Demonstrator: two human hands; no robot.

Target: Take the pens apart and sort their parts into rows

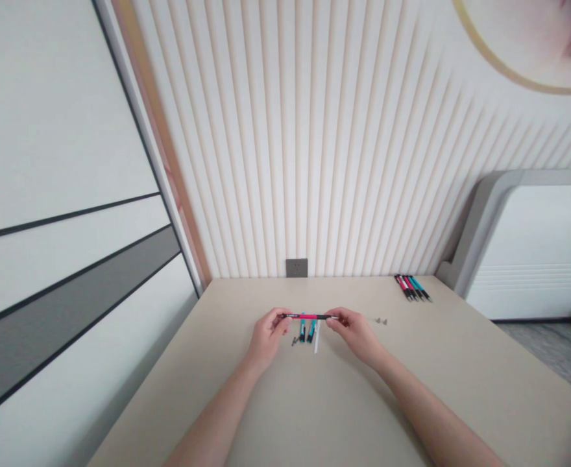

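Observation:
Both my hands hold a pink and black pen (309, 316) level above the beige table (344, 402). My left hand (267, 337) pinches its left end and my right hand (354, 331) pinches its right end. Under the pen, on the table, lie two teal pen pieces (307, 331), a thin white refill (316, 338) and a small dark part (295, 340).
Several more pens (412, 287), pink and teal, lie in a row at the table's far right. Two tiny grey parts (381, 321) sit to the right of my right hand. A grey wall socket (296, 267) sits at the table's back edge. A white headboard-like panel (533, 253) stands to the right.

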